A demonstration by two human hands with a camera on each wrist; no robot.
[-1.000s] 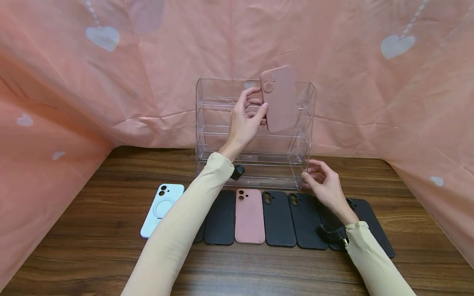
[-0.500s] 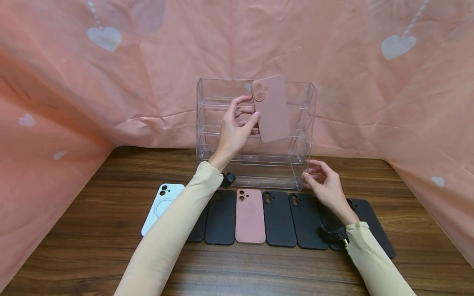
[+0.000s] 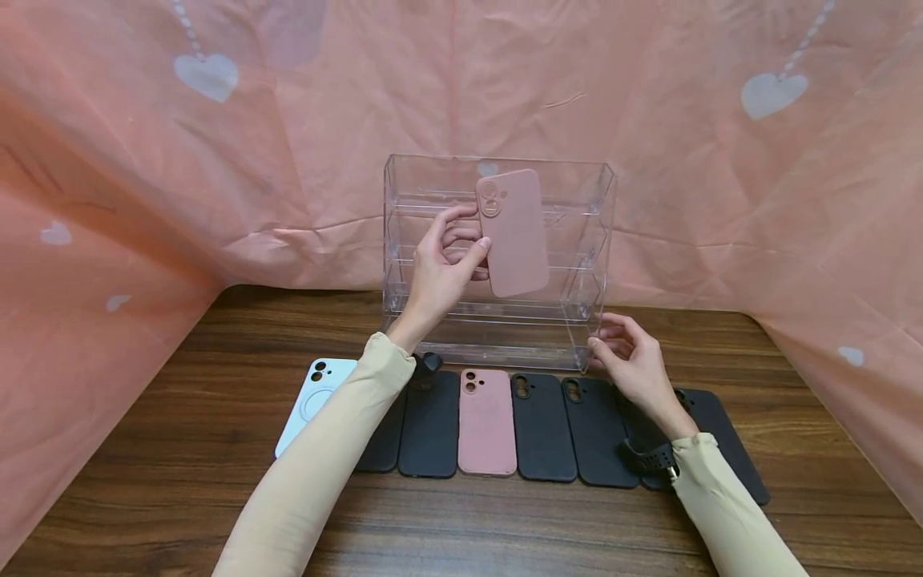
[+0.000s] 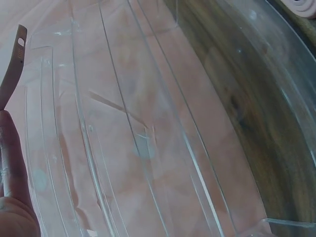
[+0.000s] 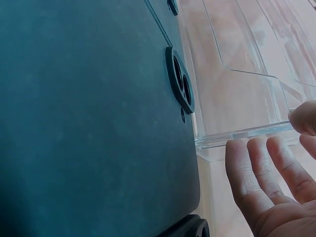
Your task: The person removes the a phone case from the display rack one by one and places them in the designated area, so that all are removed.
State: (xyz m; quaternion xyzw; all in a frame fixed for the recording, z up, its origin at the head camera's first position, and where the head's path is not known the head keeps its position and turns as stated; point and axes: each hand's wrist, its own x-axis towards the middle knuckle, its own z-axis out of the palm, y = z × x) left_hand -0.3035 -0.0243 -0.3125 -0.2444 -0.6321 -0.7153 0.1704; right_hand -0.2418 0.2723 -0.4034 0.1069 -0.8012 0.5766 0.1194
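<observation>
My left hand [image 3: 445, 264] pinches a pink phone case [image 3: 515, 236] by its left edge, thumb in front and fingers behind. The case stands upright, camera cutout at top left, in front of the upper tiers of a clear acrylic display rack [image 3: 497, 354]. At the left border of the left wrist view, the case's edge [image 4: 15, 69] shows beside my fingers [image 4: 14, 153]. My right hand [image 3: 634, 361] grips the rack's lower right front edge. The right wrist view has the thumb [image 5: 303, 118] on one side of the clear panel [image 5: 247, 132] and the fingertips on the other.
A row of phone cases lies on the wooden table [image 3: 461, 521] before the rack: a light blue one [image 3: 306, 409], a pink one [image 3: 487, 425] and several black ones [image 3: 546, 429]. My left forearm crosses over part of the row. A pink curtain [image 3: 685, 176] hangs behind.
My left hand has moved down and to the left with the pink phone case, from the rack's top to in front of its upper tiers. My right hand stays at the rack's edge.
</observation>
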